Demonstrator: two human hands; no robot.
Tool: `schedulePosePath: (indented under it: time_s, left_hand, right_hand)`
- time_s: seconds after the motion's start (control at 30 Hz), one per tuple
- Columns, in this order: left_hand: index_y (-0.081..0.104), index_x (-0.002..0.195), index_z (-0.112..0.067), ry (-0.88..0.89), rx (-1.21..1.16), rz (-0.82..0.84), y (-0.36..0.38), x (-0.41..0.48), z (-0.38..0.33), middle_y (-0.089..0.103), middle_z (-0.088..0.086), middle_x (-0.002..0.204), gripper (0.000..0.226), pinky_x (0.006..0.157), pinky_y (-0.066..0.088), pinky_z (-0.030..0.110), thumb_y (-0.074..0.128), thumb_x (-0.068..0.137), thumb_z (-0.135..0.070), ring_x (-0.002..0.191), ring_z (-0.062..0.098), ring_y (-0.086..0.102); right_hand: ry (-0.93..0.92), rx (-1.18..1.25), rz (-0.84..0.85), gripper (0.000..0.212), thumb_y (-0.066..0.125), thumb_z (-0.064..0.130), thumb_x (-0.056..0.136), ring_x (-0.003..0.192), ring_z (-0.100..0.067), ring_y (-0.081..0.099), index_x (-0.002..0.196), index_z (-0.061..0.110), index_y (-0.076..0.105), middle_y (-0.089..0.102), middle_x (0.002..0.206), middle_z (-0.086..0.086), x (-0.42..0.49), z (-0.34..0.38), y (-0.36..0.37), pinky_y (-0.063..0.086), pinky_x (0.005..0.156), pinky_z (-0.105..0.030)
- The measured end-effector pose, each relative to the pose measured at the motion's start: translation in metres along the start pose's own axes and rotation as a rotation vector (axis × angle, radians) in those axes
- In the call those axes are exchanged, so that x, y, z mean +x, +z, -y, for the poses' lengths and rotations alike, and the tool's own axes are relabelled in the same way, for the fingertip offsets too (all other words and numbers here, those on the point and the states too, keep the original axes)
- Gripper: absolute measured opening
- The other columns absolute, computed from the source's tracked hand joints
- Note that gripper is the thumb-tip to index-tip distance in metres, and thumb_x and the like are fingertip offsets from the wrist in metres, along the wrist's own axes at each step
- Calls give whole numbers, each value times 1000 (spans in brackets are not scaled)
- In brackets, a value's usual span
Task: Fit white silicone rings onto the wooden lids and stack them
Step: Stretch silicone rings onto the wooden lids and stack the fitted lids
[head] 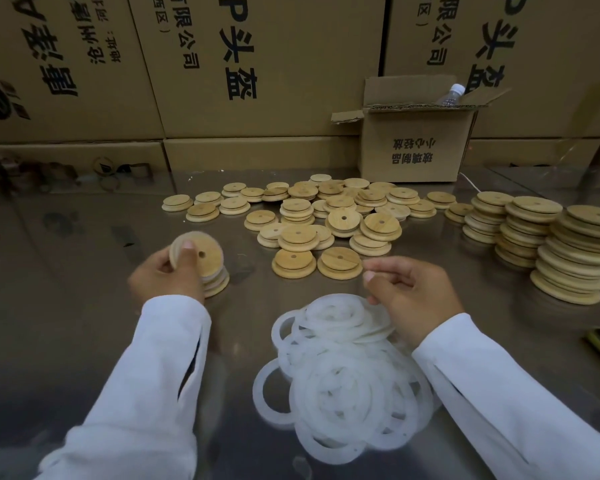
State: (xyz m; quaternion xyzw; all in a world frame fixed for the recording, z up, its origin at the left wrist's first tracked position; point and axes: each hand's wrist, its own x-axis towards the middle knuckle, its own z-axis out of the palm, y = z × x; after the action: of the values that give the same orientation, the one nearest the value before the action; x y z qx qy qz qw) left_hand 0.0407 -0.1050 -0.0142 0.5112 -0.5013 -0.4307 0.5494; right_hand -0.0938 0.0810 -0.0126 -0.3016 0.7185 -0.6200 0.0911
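Nearest the camera, a heap of white silicone rings (343, 375) lies unfitted on the steel table (84, 271). At its far edge the right hand (406, 292) is held with fingers curled; whether a ring is pinched cannot be told. Further off, a wooden lid (198, 254), seemingly ringed, is gripped tilted by the left hand (167, 275) just above a short stack (217, 282). Beyond, many loose lids (326, 216) remain, so most of the work is judged outstanding.
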Motion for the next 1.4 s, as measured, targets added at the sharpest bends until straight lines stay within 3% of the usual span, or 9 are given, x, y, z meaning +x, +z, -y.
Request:
schedulePosePath:
  time_s: [0.2,0.47,0.63,0.77,0.9,1.0,1.23,1.33,1.4]
  left_hand:
    - [68,103,-22,-88,256,8,-3,15,10,65,9,108,30,98,40,52,57,84,-43,110,36,52]
    - [55,122,-19,-135,381,-67,-1,7,-7,34,16,139,35,109,26,46,56,88,-27,127,37,36]
    - [57,111,-15,107,132,47,14,-11,-12,51,9,122,23,94,40,32,55,88,-11,105,25,53]
    - [60,83,-22,225,-17,515,27,-47,-15,64,-1,75,20,66,46,11,55,85,-3,73,11,59]
    - [63,79,-22,160,-23,936,33,-67,-6,64,-2,64,20,63,48,16,56,86,-4,60,8,60]
    - [63,78,-21,158,-2,940,35,-66,-1,62,-4,60,21,61,48,15,55,88,-4,57,6,59]
    - [63,79,-21,56,-71,808,35,-60,-5,64,-1,71,17,65,46,24,55,88,-9,57,4,59]
    - [62,84,-24,21,-125,805,34,-60,-8,66,2,86,5,76,48,31,63,82,-29,71,10,63]
    - [65,87,-24,-49,-192,864,32,-61,-9,68,5,90,35,82,49,36,66,64,-50,81,19,66]
  right_hand:
    - [14,-8,-9,18,64,10,83,66,-14,62,80,28,66,65,66,6,4,-5,-2,43,62,-17]
    - [114,-49,-30,14,60,8,85,55,-9,58,87,20,67,62,68,0,24,-17,-5,43,52,-12]
    - [139,-131,-26,12,61,13,84,71,-16,60,90,21,68,63,73,-2,59,-17,-5,41,61,-21]
    - [118,-298,52,17,66,19,80,83,-13,58,97,23,67,63,86,4,78,-21,7,42,75,-23]
    - [-6,-414,161,43,75,26,73,102,-10,53,114,25,60,59,107,7,81,-25,21,39,84,-22]
    - [-14,-532,228,65,79,29,67,115,-16,52,126,23,52,57,125,3,82,-27,27,41,94,-26]
    - [-95,-588,78,58,82,31,64,106,-14,50,116,30,55,57,117,7,70,-13,12,40,82,-24]
    - [-279,-404,71,58,82,25,63,108,-8,48,113,36,54,56,111,15,47,5,8,37,83,-17]
    - [-373,-353,148,58,81,25,63,109,-4,47,110,42,51,56,111,19,28,15,8,36,85,-13]
